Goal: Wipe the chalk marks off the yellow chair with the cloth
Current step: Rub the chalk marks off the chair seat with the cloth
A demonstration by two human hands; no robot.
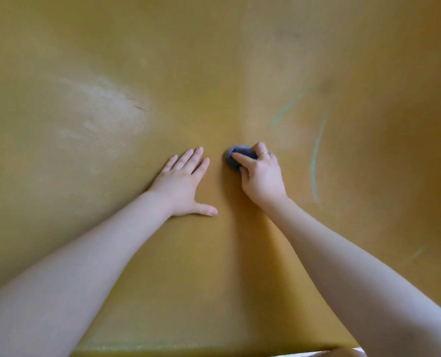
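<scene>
forearms (72, 266) bare | yellow chair (214, 73): green chalk marks (314, 161) | right fingers (242, 158) grip cloth (233, 161) | left fingers (188, 158) flat

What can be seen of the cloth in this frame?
The cloth is a small, dark blue-grey wad, soft and fabric-like, bunched rather than spread flat. Most of it is hidden under the right hand, whose curled fingers grip it and hold it against the yellow chair, left of the green chalk marks. The left hand does not touch it.
</scene>
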